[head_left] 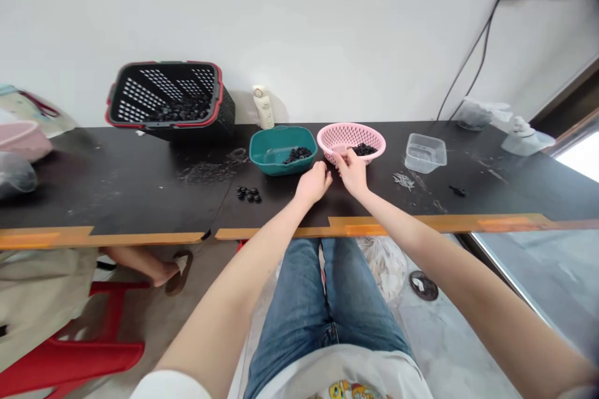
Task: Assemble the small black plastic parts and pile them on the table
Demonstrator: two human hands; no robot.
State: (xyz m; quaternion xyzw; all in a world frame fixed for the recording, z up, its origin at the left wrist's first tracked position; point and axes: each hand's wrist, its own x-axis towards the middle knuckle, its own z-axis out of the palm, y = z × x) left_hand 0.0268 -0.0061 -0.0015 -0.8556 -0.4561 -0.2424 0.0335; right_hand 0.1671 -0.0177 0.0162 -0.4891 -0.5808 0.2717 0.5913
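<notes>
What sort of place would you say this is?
It looks like a small workshop, though I cannot be sure. A long scuffed black workbench runs along a white wall, a pink plastic basket and a black perforated basket hold small black parts, and a co-worker sits alongside on a red stool.

**Top:** you wear a white short-sleeved T-shirt [369, 374], its hem loose over your lap.
**Sleeves:** your left sleeve [171, 385] is plain white and wide at the opening.
**Print:** a cartoon print [349, 389] in yellow and red sits on your shirt front, cut off by the picture's edge.
**Trousers:** you have on blue denim jeans [299, 324], faded along the thighs.
**Hands:** your left hand [313, 182] and right hand [352, 173] are bare.
</notes>
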